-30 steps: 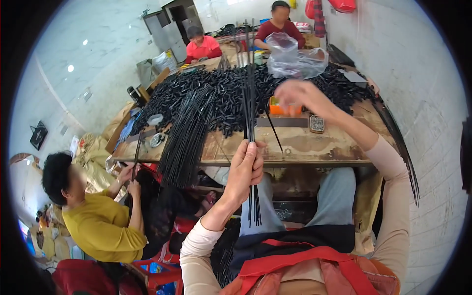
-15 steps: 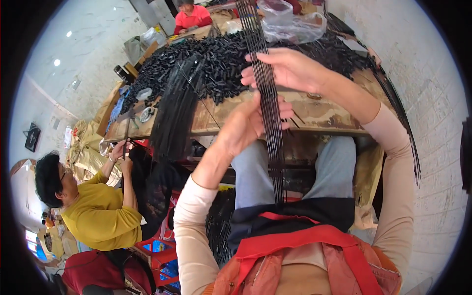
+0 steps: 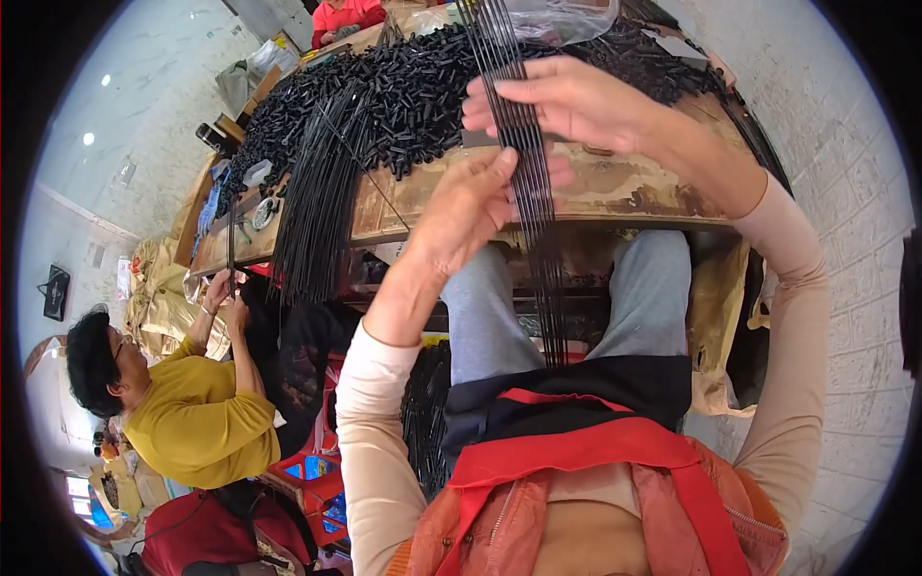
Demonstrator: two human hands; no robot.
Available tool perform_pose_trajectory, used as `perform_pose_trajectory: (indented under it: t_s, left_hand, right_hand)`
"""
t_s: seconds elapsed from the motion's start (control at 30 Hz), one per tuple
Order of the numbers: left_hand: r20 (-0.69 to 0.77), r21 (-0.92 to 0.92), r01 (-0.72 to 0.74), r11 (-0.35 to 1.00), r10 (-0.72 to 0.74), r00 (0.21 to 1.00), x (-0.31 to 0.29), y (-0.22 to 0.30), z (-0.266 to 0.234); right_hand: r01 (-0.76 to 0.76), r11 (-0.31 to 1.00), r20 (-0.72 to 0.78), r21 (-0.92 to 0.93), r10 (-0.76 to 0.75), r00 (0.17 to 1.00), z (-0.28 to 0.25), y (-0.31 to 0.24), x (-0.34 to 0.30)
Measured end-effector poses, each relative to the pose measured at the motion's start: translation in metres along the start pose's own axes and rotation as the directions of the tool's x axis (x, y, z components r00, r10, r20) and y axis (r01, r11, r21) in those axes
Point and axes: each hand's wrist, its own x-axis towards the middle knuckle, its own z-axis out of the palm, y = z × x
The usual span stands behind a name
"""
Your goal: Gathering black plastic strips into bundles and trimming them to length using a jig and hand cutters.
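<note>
A fanned bundle of long thin black rods (image 3: 538, 230) stands steeply across the middle of the view, its lower ends reaching my lap. My left hand (image 3: 471, 197) is closed round it near its middle, thumb in front and fingers behind. Higher up, my right hand (image 3: 586, 104) wraps the same bundle, its thumb lying across the front and its fingertips showing on the far side. A heap of short black tube-like pieces (image 3: 413, 106) covers the wooden table (image 3: 615, 187) behind the bundle. Another sheaf of black rods (image 3: 317, 211) hangs over the table's edge at the left.
At the left, a co-worker in a yellow top (image 3: 197, 422) holds dark rods upright. Another person in a pink top (image 3: 341, 19) sits beyond the table. Clear plastic bags (image 3: 567, 21) lie at the back. A red crate (image 3: 322, 480) stands left of my legs.
The view has shifted slightly. Both hands stay on the bundle, the right a little higher in the picture, and the rods below my left hand look more spread.
</note>
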Motion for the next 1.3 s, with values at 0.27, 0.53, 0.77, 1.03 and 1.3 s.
perform_pose_trajectory:
  t_s: [0.27, 0.53, 0.77, 1.03, 1.3]
  left_hand:
    - [0.006, -0.271, 0.086, 0.959, -0.087, 0.996, 0.023, -0.014, -0.031]
    - [0.036, -0.446, 0.187, 0.875, -0.191, 0.981, 0.113, -0.056, -0.122]
    - [-0.406, 0.566, 0.3, 0.768, -0.058, 0.912, 0.067, -0.06, -0.138]
    - [-0.305, 0.343, -0.06, 0.937, 0.172, 0.937, 0.03, -0.009, -0.025]
    - [-0.223, 0.364, -0.119, 0.924, 0.21, 0.952, 0.035, -0.023, -0.03]
  right_hand:
    - [-0.157, 0.89, -0.235, -0.429, 0.058, 0.97, 0.019, 0.008, -0.029]
    - [0.026, 0.875, -0.068, -0.483, -0.067, 0.995, 0.009, 0.146, -0.061]
    - [-0.085, 0.855, -0.225, -0.512, -0.038, 0.974, -0.037, 0.185, -0.025]
    - [0.056, 0.811, -0.183, -0.583, -0.198, 0.963, -0.035, 0.2, -0.026]
    - [0.047, 0.704, -0.083, -0.709, -0.149, 0.985, -0.082, 0.15, -0.028]
